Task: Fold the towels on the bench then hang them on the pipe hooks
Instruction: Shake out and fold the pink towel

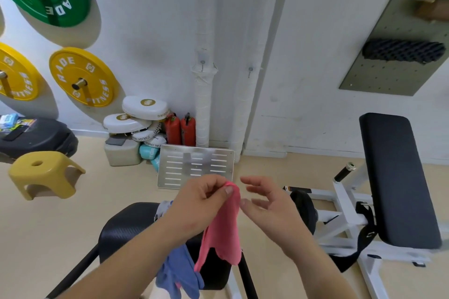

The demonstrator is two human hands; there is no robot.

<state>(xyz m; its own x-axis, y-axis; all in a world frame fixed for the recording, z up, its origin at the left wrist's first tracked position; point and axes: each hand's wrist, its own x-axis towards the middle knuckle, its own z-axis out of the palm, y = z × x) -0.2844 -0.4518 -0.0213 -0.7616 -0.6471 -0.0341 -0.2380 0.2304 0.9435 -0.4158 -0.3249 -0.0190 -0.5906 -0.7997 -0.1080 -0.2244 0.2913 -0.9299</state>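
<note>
**Pinching a pink towel above the counter**

The left hand has its fingers grasping the towel's top edge, thumb against forefinger. The cloth hangs straight down from that pinch, its loose lower end in front of the black padded counter. Just right of those fingers, the right hand is released, its fingers spread and slightly bent, grasping nothing. Its fingertips are close beside the hanging cloth, but I cannot tell whether they touch it.

Below the left fingers, under the forearm, a blue towel droops over the counter's near edge. A bit of grey cloth shows behind the left wrist.

Well beyond the fingers, against the far wall, a white wrapped pipe stands upright with a hook on it. A second hook sits just to its right.
</note>
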